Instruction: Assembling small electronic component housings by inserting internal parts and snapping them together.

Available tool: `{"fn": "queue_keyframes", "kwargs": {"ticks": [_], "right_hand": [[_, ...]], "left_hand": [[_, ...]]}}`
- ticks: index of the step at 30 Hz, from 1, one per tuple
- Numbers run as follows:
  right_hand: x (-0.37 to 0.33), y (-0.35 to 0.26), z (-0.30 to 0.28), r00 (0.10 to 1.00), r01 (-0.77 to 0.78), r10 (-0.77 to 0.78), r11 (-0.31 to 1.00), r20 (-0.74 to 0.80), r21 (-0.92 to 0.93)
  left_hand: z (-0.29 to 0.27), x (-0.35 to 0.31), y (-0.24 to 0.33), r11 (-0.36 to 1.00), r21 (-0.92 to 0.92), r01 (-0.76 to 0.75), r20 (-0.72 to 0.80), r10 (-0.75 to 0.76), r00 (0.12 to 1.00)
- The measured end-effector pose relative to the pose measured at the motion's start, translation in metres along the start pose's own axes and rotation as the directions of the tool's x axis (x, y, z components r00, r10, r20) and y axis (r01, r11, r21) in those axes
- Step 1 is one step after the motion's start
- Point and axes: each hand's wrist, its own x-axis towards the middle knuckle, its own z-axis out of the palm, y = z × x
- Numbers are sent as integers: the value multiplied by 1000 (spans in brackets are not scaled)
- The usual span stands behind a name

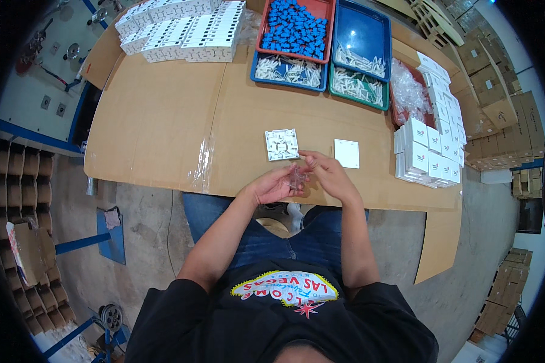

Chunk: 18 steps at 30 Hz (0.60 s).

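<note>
Just over the table's near edge, my left hand [274, 185] is cupped, palm up, around a small cluster of clear plastic pieces [297, 178]. My right hand [330, 174] reaches in from the right, its fingers bent together over those pieces. What sits between its fingertips is too small to make out. Right beyond the fingers lies a square white plastic box base [281, 144], its moulded inside facing up. A flat square white cover [346, 153] rests to the right of it.
Stacked white units [209, 36] stand far left; more white boxes [427, 151] are piled right. Trays at the back hold blue parts [293, 29] and slim white pieces [287, 71]. Clear plastic bits [410, 91] fill a red tray. Cardboard [157, 121] covers the table.
</note>
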Motion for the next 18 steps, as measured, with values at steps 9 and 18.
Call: {"fn": "queue_keyframes", "kwargs": {"ticks": [9, 18], "right_hand": [[113, 37, -128, 712, 32, -360, 874, -603, -485], [178, 73, -187, 671, -154, -449, 694, -590, -703]], "left_hand": [[5, 0, 10, 998, -49, 47, -9, -47, 999], [2, 1, 7, 991, -121, 64, 22, -62, 998]]}}
